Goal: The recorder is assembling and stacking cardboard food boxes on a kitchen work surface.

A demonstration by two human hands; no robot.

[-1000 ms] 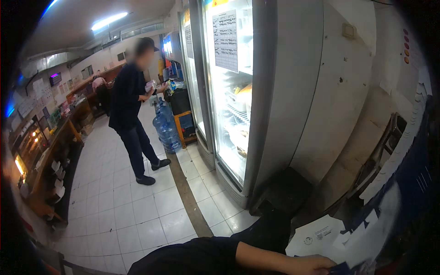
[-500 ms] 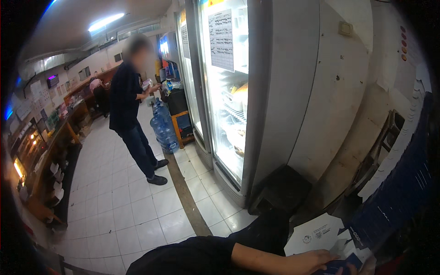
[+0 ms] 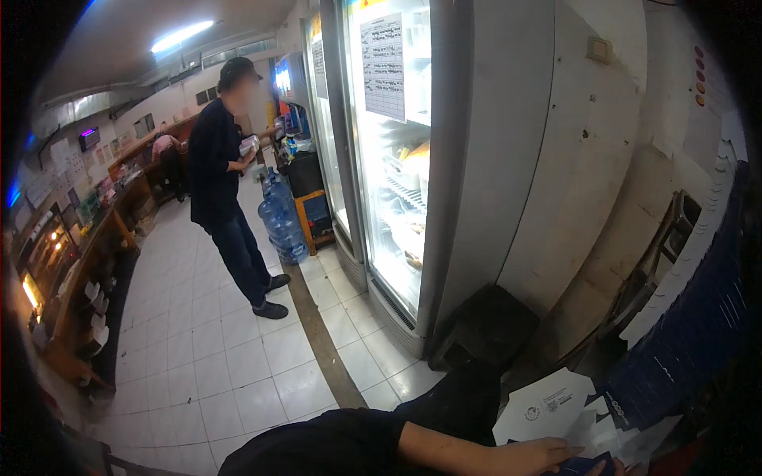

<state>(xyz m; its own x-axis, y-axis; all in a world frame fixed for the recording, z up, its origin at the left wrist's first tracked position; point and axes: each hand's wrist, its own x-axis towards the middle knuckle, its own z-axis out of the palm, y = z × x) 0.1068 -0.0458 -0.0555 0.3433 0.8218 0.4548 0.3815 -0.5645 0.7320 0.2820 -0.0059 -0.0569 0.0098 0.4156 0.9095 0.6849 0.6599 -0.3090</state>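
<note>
A partly folded cardboard box (image 3: 528, 411), white inside and dark blue outside, lies at the lower right. My left hand (image 3: 541, 455) reaches across from the left, its fingers closed over a blue part of the box near the lower edge. Beside it, my right hand (image 3: 613, 467) is mostly cut off by the picture's edge; its visible fingers press on the same blue part. Small white flaps (image 3: 605, 436) stand up just past my fingers. Behind the box rises a long stack of flat blue-and-white cartons (image 3: 683, 317).
Tall lit glass-door fridges (image 3: 397, 182) stand ahead, with a dark box-like object (image 3: 488, 325) at their foot. A co-worker (image 3: 218, 166) stands on the tiled floor (image 3: 198, 341) near blue water bottles (image 3: 279, 222), holding a whitish packet. A long counter (image 3: 79, 278) runs along the left.
My right hand and the blue part of the box have shifted slightly; my left hand stays close to its place. The co-worker has lifted their head and reached one hand toward the shelf.
</note>
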